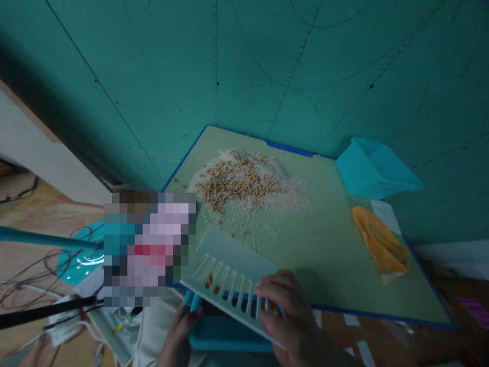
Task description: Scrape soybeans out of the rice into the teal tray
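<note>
My right hand (284,311) has its fingers wrapped round the right end of a white slotted plastic panel (239,255), tilted over the near edge of the board. Below the panel is a teal plastic container (229,334), partly hidden by it. My left hand (179,326) grips the container's left rim, thumb at the teal corner. Beyond the panel, a spread heap of round tan beans (237,181), which look like soybeans, lies mixed with white rice-like grains (298,196) on the pale green board (324,244). Some grains lie scattered close to the panel's far edge.
A turquoise cloth-like bag (376,168) stands at the board's back right, with an orange cloth (382,244) nearer me. Behind rises a green wall (267,66). A blurred-out device (160,244) overlaps the board's left edge. Cables (34,270) and a teal round base (80,255) lie left.
</note>
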`<state>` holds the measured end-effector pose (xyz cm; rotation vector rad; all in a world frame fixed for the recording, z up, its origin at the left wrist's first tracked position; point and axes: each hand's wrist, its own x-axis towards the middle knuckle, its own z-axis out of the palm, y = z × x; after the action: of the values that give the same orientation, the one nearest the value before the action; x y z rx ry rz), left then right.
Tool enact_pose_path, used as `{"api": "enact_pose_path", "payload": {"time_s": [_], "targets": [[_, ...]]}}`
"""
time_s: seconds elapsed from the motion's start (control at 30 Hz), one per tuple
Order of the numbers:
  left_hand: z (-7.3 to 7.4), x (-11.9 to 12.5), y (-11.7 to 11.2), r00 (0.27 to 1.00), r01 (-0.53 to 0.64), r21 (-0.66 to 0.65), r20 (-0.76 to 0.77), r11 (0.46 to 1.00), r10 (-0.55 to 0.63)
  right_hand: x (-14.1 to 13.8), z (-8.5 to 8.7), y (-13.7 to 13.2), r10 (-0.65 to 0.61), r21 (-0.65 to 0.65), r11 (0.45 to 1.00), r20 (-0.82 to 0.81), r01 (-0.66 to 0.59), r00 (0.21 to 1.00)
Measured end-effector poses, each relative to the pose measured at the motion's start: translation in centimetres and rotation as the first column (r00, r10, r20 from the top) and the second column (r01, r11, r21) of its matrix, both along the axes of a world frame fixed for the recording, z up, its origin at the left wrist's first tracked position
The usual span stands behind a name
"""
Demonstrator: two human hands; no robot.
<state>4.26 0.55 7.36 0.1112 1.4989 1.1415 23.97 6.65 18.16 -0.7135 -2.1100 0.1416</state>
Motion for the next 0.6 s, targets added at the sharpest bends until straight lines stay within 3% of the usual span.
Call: {"api": "enact_pose_path", "payload": {"time_s": [0.3,0.6], "targets": [[-1.2,-0.1,0.0,0.999,0.028,-0.014,0.041,1.0,-0.027,4.2,-0.5,1.9,-0.013,-0.128,0.992,0.04,0.018,0.999],[-0.8,-0.1,0.3,0.999,0.031,0.01,0.037,0.999,-0.031,8.6,-0.2,4.2,-0.176,-0.175,0.965,0.131,0.197,0.976]]}}
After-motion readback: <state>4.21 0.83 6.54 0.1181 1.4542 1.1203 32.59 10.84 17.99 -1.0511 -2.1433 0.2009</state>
